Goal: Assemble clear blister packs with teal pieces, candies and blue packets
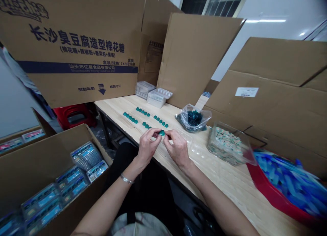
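Note:
A small green translucent piece (161, 132) is pinched between the fingertips of my left hand (149, 144) and my right hand (176, 146), just above the table's near edge. Both hands are closed on it from either side. Beyond them, similar green pieces lie on the wooden table in short rows: a far left row (130, 118), a back row (143, 111), a right row (161, 121) and a shorter row (146, 125) partly hidden by my left hand. What exactly the pieces are, I cannot tell.
A plastic bag of dark teal pieces (194, 118) and a clear tub of small pale pieces (227, 144) stand right of my hands. Blue items fill a red basin (258, 176). Clear trays (157, 97) sit at the back. An open carton (84, 140) holds packaged cards at left.

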Tool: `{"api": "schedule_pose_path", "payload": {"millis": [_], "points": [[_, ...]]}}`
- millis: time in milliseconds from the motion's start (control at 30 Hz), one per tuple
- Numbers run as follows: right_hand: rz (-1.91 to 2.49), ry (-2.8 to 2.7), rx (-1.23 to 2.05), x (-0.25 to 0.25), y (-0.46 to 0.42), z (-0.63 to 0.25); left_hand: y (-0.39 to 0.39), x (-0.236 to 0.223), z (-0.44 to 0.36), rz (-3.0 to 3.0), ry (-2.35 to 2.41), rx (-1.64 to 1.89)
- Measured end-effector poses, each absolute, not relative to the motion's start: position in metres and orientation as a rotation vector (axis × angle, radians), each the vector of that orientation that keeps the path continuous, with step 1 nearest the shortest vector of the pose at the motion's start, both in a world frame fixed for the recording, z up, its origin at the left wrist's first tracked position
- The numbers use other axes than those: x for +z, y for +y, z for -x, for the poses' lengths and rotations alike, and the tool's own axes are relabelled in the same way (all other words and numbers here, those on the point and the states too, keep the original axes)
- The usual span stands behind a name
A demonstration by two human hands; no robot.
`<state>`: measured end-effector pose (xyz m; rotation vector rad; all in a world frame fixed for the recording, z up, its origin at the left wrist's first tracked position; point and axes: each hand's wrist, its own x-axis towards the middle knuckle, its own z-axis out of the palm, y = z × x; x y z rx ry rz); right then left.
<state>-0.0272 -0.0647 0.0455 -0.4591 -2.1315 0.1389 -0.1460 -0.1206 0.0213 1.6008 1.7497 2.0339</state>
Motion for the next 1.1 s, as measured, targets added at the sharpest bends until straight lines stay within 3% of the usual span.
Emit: {"api": "schedule_pose_path", "payload": {"millis": [233,667,1000,1100], "points": [[0.431,-2.136,0.301,0.051,-0.066,0.023,-0.118,0.023,0.14,-1.307,1.498,2.006],[0.316,-2.252,-0.034,0.045,-0.062,0.018,-0.12,0.019,0.149,-1.742,1.843,2.013],[0.343,-2.137,0.386,0.051,-0.061,0.021,-0.12,0.02,0.151,-1.733,1.837,2.009],[0.335,-2.187,0.338,0.05,-0.059,0.02,-0.12,0.021,0.151,-1.831,1.827,2.028]]}}
